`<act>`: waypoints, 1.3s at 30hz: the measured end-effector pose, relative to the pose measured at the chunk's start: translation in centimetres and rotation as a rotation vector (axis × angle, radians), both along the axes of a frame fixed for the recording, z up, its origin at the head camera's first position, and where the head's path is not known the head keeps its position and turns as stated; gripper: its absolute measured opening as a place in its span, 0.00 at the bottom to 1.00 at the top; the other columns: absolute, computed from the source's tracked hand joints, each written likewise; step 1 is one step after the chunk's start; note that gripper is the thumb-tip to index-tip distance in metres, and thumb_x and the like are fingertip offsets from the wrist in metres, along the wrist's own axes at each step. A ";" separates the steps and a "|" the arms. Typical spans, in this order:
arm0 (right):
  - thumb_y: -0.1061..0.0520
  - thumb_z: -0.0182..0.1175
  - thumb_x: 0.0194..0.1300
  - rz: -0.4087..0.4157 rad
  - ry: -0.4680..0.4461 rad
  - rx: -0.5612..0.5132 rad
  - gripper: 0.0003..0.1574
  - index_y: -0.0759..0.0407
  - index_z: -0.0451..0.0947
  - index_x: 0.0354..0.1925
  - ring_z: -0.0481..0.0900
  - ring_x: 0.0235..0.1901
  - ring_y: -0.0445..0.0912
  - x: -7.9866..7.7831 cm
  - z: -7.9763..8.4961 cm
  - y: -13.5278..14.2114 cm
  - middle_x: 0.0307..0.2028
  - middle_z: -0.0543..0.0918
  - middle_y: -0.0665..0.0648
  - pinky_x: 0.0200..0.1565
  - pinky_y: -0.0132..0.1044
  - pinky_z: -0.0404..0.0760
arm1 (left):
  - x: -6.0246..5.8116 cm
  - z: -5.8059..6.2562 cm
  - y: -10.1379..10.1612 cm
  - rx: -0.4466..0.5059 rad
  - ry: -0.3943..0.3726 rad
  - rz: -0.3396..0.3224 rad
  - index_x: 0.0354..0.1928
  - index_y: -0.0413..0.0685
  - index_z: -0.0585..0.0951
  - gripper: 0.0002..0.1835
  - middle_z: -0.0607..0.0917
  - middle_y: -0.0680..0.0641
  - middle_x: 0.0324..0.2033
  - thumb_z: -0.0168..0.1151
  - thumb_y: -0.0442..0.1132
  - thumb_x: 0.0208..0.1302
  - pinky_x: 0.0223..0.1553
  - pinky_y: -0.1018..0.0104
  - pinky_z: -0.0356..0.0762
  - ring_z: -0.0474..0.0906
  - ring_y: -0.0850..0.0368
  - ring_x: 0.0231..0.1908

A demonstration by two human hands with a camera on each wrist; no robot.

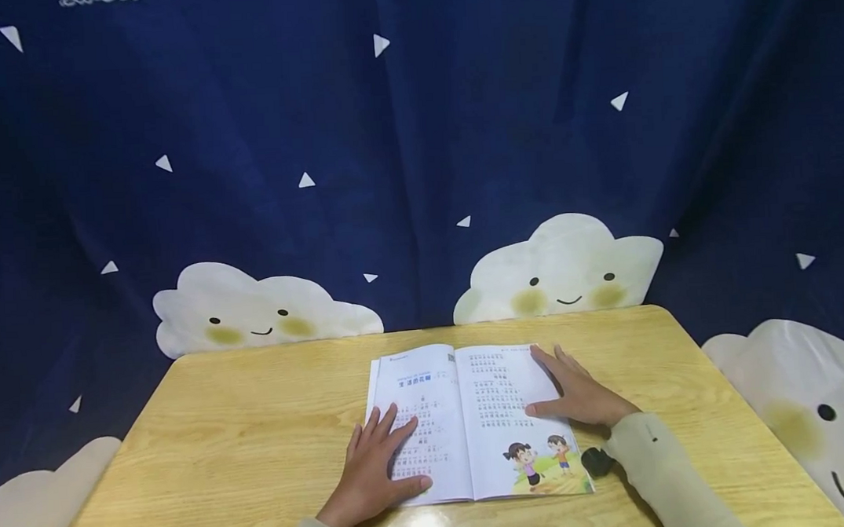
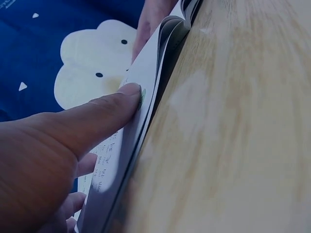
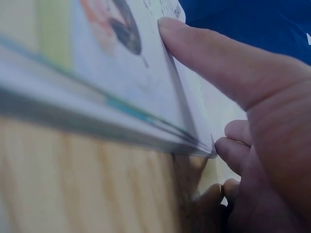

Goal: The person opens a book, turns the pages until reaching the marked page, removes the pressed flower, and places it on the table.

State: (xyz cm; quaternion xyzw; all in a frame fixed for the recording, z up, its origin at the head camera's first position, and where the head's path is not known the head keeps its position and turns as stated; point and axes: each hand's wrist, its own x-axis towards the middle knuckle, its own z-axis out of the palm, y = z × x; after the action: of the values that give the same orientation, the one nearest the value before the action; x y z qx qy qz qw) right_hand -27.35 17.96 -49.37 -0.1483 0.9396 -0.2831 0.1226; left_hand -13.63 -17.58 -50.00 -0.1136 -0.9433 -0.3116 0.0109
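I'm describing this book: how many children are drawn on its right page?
2, both low on the page: a pigtailed child and a short-haired child to its right. The right hand could hide others.

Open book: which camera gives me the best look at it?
The head view: it shows nearly all of the open book from above, with only parts hidden by the left hand and right hand. The left wrist view shows part of it, steeply slanted; the right wrist view, only a blurred, cropped part.
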 end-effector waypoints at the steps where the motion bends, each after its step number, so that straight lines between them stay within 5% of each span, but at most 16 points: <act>1: 0.20 0.65 0.40 -0.006 -0.002 0.002 0.74 0.42 0.43 0.77 0.33 0.72 0.67 0.1 -0.1 0.1 0.76 0.38 0.65 0.62 0.74 0.42 | 0.0 -0.1 0.1 -0.002 -0.001 0.002 0.68 0.57 0.70 0.47 0.57 0.40 0.73 0.66 0.70 0.47 0.67 0.35 0.34 0.42 0.36 0.73; 13: 0.20 0.64 0.41 -0.012 0.026 0.014 0.74 0.42 0.44 0.77 0.35 0.72 0.67 0.3 0.0 0.0 0.75 0.39 0.67 0.62 0.74 0.46 | 0.0 -0.3 0.1 -0.005 0.038 0.022 0.67 0.56 0.71 0.46 0.60 0.40 0.72 0.68 0.68 0.46 0.68 0.37 0.36 0.44 0.37 0.73; 28: 0.16 0.56 0.47 -0.013 0.165 0.049 0.66 0.44 0.51 0.75 0.47 0.72 0.64 -0.1 -0.7 0.5 0.74 0.51 0.63 0.63 0.70 0.54 | -0.3 -0.3 -0.1 0.012 0.014 0.013 0.68 0.55 0.71 0.47 0.58 0.40 0.72 0.69 0.68 0.45 0.69 0.39 0.35 0.43 0.37 0.73; 39: 0.17 0.57 0.47 -0.005 0.175 0.058 0.66 0.41 0.50 0.75 0.47 0.72 0.64 -0.2 -0.7 0.4 0.74 0.52 0.62 0.62 0.70 0.55 | -0.3 -0.2 -0.1 0.002 -0.001 0.015 0.68 0.56 0.70 0.47 0.57 0.40 0.73 0.69 0.68 0.46 0.69 0.40 0.34 0.42 0.38 0.73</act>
State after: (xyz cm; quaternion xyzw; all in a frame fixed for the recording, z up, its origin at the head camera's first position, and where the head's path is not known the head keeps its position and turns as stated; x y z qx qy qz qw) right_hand -27.50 18.39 -50.06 -0.1667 0.9548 -0.2421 0.0435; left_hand -13.96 -17.67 -50.22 -0.1064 -0.9439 -0.3125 0.0128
